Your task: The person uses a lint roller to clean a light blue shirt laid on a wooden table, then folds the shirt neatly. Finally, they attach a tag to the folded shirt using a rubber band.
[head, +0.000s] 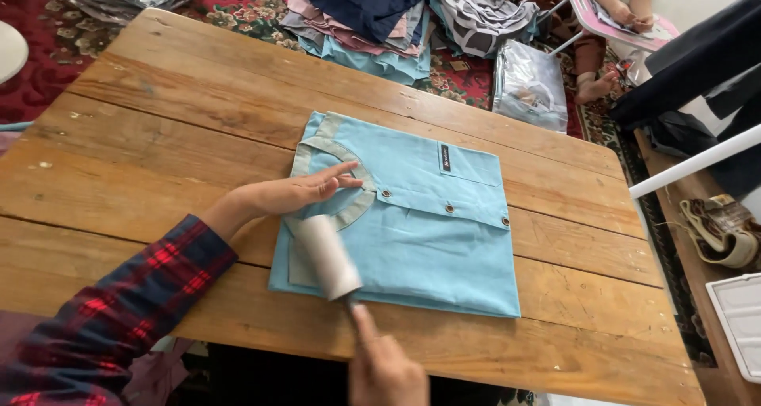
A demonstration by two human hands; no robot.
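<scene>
head view, looking steeply down, close over wooden table (158, 97)

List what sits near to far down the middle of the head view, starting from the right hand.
Right hand → lint roller → folded light blue shirt → bare wooden table → pile of folded clothes on the patterned red carpet.

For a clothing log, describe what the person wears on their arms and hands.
The left arm wears a long plaid sleeve, dark navy crossed with red checks, ending at the wrist. The left hand is bare, with no glove or ring visible. The right hand is bare too; its sleeve is out of view.
</scene>
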